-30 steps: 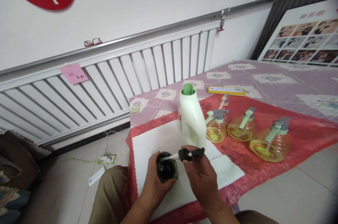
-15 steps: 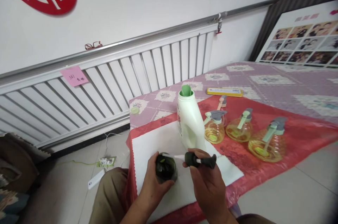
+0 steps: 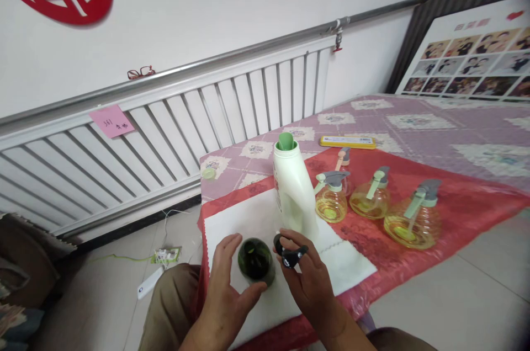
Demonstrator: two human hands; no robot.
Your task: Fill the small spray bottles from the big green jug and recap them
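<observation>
Left hand loosened, spread around lower-centre green bottle, likely slick, grip its sides; right hand pinches pump head.

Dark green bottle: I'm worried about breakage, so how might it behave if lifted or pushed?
The dark green bottle looks glossy and glass-like, so it may be slippery and perhaps fragile. Its rounded body would probably roll if knocked over.
</observation>
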